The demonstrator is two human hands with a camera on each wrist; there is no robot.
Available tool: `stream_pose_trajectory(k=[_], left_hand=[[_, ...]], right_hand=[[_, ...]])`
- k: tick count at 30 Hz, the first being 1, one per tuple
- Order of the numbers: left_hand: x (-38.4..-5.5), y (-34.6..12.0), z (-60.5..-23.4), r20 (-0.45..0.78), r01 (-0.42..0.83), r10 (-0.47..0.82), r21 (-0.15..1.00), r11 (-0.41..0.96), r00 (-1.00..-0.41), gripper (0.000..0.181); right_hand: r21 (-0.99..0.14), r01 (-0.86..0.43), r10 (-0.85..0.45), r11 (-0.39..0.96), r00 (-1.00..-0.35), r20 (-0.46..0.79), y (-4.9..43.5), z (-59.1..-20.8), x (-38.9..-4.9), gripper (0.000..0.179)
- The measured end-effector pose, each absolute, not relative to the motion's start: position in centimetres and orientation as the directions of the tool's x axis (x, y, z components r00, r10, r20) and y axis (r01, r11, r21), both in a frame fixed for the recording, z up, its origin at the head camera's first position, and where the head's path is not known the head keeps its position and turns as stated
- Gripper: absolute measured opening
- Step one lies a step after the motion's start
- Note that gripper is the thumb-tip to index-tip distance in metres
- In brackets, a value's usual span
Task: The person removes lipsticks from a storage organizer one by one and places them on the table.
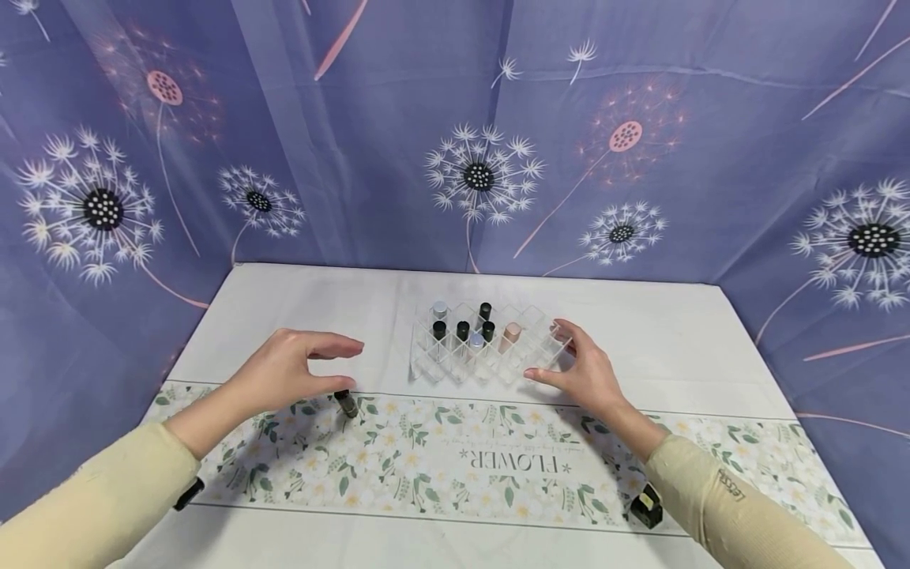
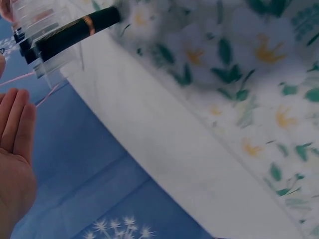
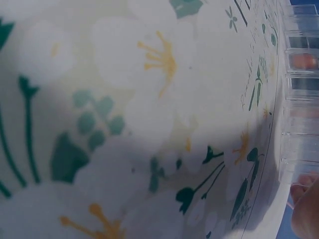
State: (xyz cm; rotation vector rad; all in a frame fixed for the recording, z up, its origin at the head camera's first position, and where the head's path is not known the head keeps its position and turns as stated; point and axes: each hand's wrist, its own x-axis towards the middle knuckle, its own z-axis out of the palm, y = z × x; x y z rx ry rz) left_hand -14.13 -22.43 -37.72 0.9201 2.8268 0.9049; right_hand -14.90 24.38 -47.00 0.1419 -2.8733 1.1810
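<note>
A clear plastic lipstick organizer (image 1: 455,365) with diamond-shaped compartments stands on the white table, several lipsticks in its slots. My right hand (image 1: 586,370) holds its right end, thumb at the front and fingers at the back; in the right wrist view only part of the hand (image 3: 308,214) shows beside it. To the left, my left hand (image 1: 284,370) hovers with thumb and fingers apart and nothing between them. Just below its thumb, a dark lipstick (image 1: 346,404) stands on the floral strip; the left wrist view shows this lipstick (image 2: 75,34) with a gold band.
Among the slotted lipsticks are black-capped ones, silvery ones and a pinkish one (image 1: 511,332). A small black object (image 1: 646,506) lies by the right forearm. A floral runner (image 1: 398,466) crosses the table. Purple dandelion curtains (image 1: 370,197) enclose the back and sides.
</note>
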Motion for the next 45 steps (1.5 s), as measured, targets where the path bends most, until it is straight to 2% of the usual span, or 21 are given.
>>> stream_pose_trajectory(k=[17,24,32,45], left_hand=[[-18.5,-19.6,-34.1,0.129,0.574,0.617,0.549,0.608,-0.777,0.057],[-20.4,-18.2,-33.7,0.072,0.55,0.623,0.557,0.622,-0.779,0.061],[-22.4,-16.8,-33.9,0.085,0.597,0.667,0.541,0.593,-0.74,0.06],[-24.7,-15.1,-33.9,0.056,0.591,0.67,0.531,0.608,-0.74,0.059]], right_hand=[[-0.689,-0.09,-0.065,0.719,-0.996,0.062,24.4,-46.9,-14.8,0.11],[-0.681,-0.094,-0.061,0.727,-0.996,0.072,24.3,-47.0,-14.7,0.111],[-0.677,-0.098,-0.059,0.729,-0.995,0.08,24.3,-47.0,-14.7,0.111],[-0.674,-0.095,-0.062,0.733,-0.995,0.072,24.3,-46.9,-14.6,0.111]])
